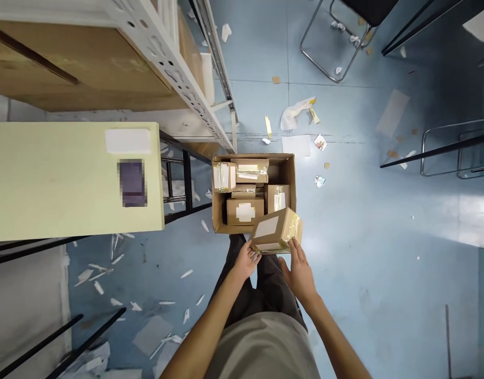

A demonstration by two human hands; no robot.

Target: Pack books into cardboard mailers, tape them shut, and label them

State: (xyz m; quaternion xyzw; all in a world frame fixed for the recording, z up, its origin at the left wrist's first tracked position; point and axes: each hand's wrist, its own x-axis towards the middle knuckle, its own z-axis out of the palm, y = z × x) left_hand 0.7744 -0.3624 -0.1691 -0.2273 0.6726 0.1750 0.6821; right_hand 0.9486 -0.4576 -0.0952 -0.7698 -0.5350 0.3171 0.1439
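A small taped cardboard box (271,230) with white labels is tilted between my two hands, above the near right corner of a larger open carton (215,210). My left hand (247,260) grips its lower left corner, fingers curled under it. My right hand (299,268) presses against the right side, fingers together along the yellowish tape. Inside the carton lie several smaller boxes, among them a box with a cross-shaped white label (245,212) and a taped box (252,170) at the back. The held box hides part of the carton's near right side.
To the left stands a pale yellow table (68,179) with a pixelated dark item on it. A white metal shelf (178,79) holding big cartons rises at upper left. Paper scraps (293,113) litter the blue floor. A folding chair (336,79) is at upper right.
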